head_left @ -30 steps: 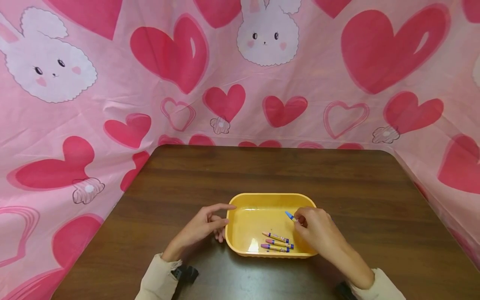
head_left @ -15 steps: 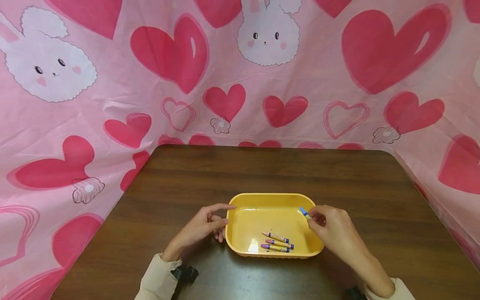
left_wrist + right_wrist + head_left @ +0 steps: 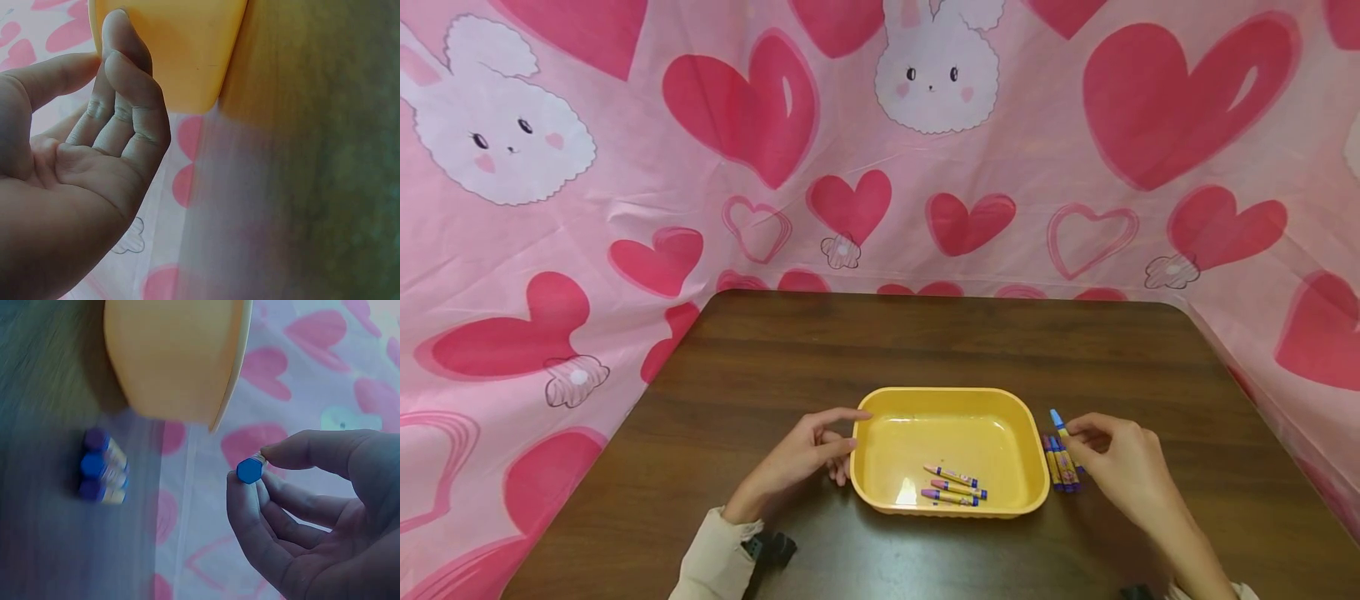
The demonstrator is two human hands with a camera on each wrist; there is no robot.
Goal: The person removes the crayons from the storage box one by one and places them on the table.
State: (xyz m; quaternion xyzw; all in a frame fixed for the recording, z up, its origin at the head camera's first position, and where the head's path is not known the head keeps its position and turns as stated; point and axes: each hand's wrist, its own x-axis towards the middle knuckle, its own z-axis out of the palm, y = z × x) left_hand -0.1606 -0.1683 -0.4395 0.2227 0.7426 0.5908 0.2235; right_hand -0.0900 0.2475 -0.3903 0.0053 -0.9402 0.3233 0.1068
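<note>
A yellow tray (image 3: pixel 951 400) holds three crayons (image 3: pixel 955 486), in orange, pink and purple tones, near its front. My left hand (image 3: pixel 808 446) touches the tray's left rim with index finger and thumb; its other fingers are loosely bent beside the wall, as the left wrist view shows. Beyond the right rim, my right hand (image 3: pixel 1123 458) pinches a light-blue crayon (image 3: pixel 1057 418) between thumb and fingers, tip pointing away. From the right wrist, the held crayon's blue hexagonal end (image 3: pixel 249 470) faces the camera. Below it, a row of crayons (image 3: pixel 1063 467) lies on the table, partly hidden by the fingers.
The dark wooden table (image 3: pixel 925 342) reaches back to a pink curtain (image 3: pixel 1030 158) printed with hearts and rabbits. Curtain also hangs along both sides. A black strap (image 3: pixel 767 548) shows at the left wrist.
My right hand has carried the blue crayon rightward from above the tray, past its rim, to over the table. This uncovers the crayon row there. The left hand stays at the rim.
</note>
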